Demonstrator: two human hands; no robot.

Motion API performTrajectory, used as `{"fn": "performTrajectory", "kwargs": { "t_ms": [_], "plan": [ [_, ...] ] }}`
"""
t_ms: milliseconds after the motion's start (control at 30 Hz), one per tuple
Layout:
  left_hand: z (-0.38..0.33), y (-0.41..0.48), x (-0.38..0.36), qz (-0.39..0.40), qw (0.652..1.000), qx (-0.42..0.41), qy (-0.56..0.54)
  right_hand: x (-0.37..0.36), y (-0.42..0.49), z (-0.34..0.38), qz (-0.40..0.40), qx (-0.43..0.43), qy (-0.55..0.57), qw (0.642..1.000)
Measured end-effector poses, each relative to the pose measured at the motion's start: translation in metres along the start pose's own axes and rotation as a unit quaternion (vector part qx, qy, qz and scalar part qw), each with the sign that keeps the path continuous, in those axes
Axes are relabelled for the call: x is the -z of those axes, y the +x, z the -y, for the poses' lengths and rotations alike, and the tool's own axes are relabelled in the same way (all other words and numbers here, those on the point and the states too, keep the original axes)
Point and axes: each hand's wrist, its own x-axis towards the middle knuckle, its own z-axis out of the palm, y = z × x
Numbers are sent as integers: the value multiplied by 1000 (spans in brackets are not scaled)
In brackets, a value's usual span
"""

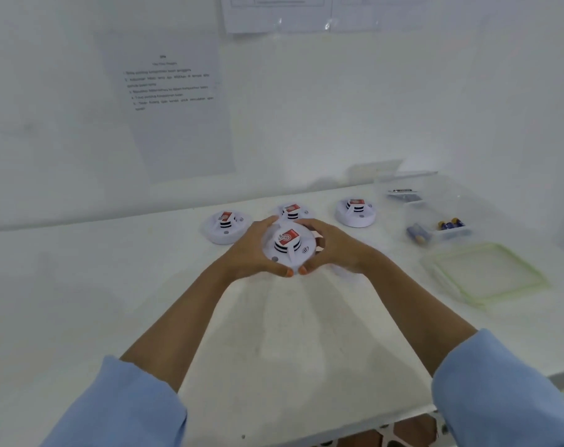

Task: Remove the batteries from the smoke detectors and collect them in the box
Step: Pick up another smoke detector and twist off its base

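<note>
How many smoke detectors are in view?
4. One smoke detector gripped between left hand and right hand; three on the table behind: left one, middle one, right one beside the clear box.

Plain workroom: white bench (80,301), printed instruction sheets (171,104) taped on wall.

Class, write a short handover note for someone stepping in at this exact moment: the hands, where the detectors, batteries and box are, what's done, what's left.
Left hand and right hand both grip one smoke detector by its rim, face up.
Three more detectors sit on the table behind it.
Clear box, to the right, holds a few batteries; its lid lies nearer, off the box.
Done: some batteries collected. Left: take the held detector's battery out; whether the others are emptied cannot be told.
</note>
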Motion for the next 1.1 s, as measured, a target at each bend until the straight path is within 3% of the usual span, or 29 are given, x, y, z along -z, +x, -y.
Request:
{"fn": "performTrajectory", "kwargs": {
  "t_ms": [200,300,367,467,633,733,867,967,1100],
  "plan": [
    [-39,65,-43,2,998,-11,60,87,-20,13,-16,22,0,1000],
    [-63,101,-76,5,999,-22,-48,139,-31,8,-39,34,33,998],
    [-74,123,-100,-9,990,-34,-134,174,-38,-3,-59,35,123,990],
    [-83,153,-135,-27,969,-46,-242,216,-48,-26,-74,-3,165,984],
    [-94,182,-181,20,956,-57,-289,246,-59,-61,18,-73,200,977],
    [-93,194,-192,15,960,-46,-276,260,-56,-72,25,-58,237,969],
    [-88,208,-193,-86,971,-34,-219,278,-49,-84,-42,-62,231,970],
    [-89,216,-200,-97,982,-64,-149,284,-47,-91,-75,-78,211,971],
    [-81,226,-216,-127,980,-78,-129,286,-44,-97,-62,-85,214,971]
  ]
}}
